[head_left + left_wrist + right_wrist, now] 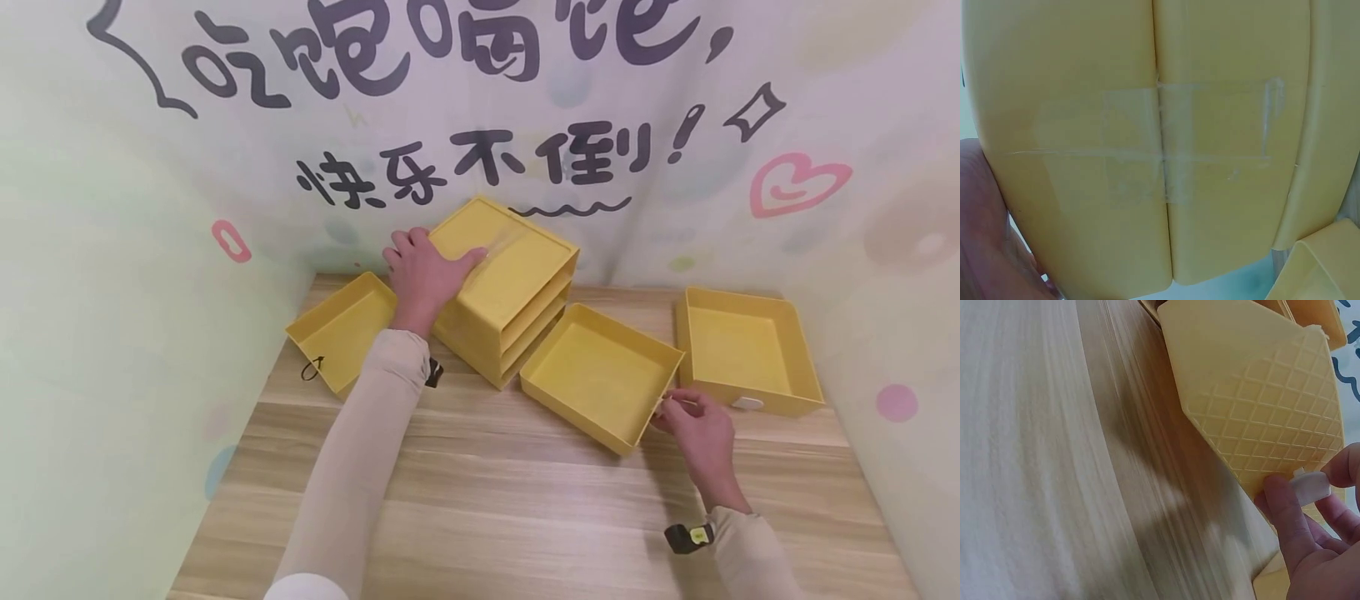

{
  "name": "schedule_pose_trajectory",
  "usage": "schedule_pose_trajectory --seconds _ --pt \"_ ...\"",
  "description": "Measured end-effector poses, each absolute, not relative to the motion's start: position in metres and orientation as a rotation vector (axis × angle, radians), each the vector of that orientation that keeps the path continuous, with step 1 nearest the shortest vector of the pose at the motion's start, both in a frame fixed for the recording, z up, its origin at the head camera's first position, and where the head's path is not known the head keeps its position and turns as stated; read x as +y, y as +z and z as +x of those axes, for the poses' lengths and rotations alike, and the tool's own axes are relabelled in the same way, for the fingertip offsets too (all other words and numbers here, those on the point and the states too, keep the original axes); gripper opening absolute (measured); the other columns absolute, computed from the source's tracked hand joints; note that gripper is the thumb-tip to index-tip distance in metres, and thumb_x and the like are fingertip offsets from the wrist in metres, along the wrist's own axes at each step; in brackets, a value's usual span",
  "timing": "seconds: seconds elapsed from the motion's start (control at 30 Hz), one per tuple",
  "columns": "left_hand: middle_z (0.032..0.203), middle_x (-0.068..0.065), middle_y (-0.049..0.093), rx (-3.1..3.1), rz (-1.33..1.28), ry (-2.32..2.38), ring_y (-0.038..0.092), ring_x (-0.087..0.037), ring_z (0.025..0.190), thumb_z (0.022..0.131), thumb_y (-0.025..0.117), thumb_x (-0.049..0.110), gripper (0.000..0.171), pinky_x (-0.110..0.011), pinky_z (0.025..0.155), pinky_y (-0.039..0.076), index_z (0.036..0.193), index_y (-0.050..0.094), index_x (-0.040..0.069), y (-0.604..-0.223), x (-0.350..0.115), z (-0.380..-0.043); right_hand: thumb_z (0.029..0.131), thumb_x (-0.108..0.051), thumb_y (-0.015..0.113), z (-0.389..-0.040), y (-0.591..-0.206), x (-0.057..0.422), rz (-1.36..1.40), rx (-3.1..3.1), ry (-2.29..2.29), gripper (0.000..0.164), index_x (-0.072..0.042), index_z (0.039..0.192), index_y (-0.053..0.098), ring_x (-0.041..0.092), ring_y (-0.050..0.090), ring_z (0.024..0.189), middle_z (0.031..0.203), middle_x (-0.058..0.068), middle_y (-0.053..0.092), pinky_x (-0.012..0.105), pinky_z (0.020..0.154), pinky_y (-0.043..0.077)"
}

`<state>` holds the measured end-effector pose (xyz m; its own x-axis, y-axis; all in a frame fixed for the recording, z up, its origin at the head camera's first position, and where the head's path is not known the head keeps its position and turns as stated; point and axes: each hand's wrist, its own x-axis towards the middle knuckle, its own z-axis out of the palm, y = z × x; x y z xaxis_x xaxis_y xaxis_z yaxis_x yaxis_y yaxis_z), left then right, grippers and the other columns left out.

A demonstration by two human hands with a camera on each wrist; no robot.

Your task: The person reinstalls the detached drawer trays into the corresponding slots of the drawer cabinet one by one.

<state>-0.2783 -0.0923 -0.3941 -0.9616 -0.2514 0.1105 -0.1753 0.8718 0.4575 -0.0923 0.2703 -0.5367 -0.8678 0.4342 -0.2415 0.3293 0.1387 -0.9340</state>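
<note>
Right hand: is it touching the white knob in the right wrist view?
Touching. The right wrist view shows the right hand pinching the white knob, fingers meeting it on opposite sides.

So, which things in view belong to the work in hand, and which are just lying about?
Belongs:
yellow cabinet, gripped by the left hand
middle drawer, its white knob pinched by the right hand
left drawer and right drawer, probably: they match

Just there:
small black loop, seemingly unused
wall lettering
</note>
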Motion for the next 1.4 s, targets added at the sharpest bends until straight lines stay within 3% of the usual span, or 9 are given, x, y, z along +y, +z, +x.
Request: schedule_pose_trajectory --seconds 0.23,0.47,0.77,1.1,1.3,1.4 --pt "0.132 -0.019 0.039 -2.873 0.33 -0.681 0.039 -0.04 0.118 0.071 0.064 0.086 0.107 -0.051 0.094 0.044 0.137 0.041 0.005 -0.395 -0.092 -0.278 0.095 -0.012 0.063 -0.092 -0.538 0.265 -0.765 -2.29 1.9 0.033 0.005 0.123 0.06 0.007 0.075 0.069 0.076 -0.02 0.07 0.023 0.071 0.061" --pt "0.131 -0.019 0.039 -2.859 0.327 -0.688 0.039 -0.04 0.116 0.072 0.064 0.086 0.105 -0.05 0.093 0.044 0.136 0.041 0.005 -0.396 -0.092 -0.279 0.095 -0.012 0.063 -0.092 -0.543 0.26 -0.78 -2.316 1.864 0.028 0.0 0.119 0.063 0.01 0.077 0.074 0.077 -0.018 0.07 0.024 0.075 0.061" --pt "0.132 -0.019 0.039 -2.858 0.33 -0.706 0.039 -0.04 0.117 0.072 0.063 0.087 0.107 -0.051 0.094 0.045 0.137 0.041 0.005 -0.396 -0.093 -0.279 0.096 -0.021 0.065 -0.091 -0.546 0.256 -0.761 -2.405 1.755 0.031 -0.002 0.12 0.065 0.011 0.077 0.078 0.095 0.003 0.077 0.022 0.075 0.06" --pt "0.133 -0.02 0.039 -2.852 0.319 -0.719 0.039 -0.041 0.118 0.072 0.063 0.087 0.107 -0.052 0.093 0.045 0.137 0.041 0.005 -0.396 -0.093 -0.277 0.095 -0.022 0.066 -0.093 -0.551 0.253 -0.772 -2.405 1.757 0.032 -0.003 0.12 0.066 0.011 0.077 0.078 0.09 -0.006 0.076 0.016 0.072 0.057" --pt "0.133 -0.019 0.039 -2.853 0.326 -0.719 0.038 -0.04 0.12 0.072 0.062 0.087 0.106 -0.052 0.094 0.045 0.137 0.041 0.006 -0.397 -0.094 -0.278 0.095 -0.018 0.066 -0.096 -0.552 0.25 -0.756 -2.352 1.819 0.031 -0.001 0.12 0.065 0.009 0.076 0.076 0.086 -0.01 0.074 0.022 0.074 0.06" --pt "0.133 -0.019 0.039 -2.858 0.324 -0.714 0.039 -0.039 0.119 0.072 0.062 0.087 0.106 -0.052 0.093 0.045 0.137 0.041 0.006 -0.397 -0.094 -0.278 0.095 -0.016 0.065 -0.098 -0.551 0.248 -0.742 -2.333 1.847 0.031 0.001 0.121 0.065 0.007 0.075 0.075 0.089 -0.006 0.075 0.024 0.075 0.061"
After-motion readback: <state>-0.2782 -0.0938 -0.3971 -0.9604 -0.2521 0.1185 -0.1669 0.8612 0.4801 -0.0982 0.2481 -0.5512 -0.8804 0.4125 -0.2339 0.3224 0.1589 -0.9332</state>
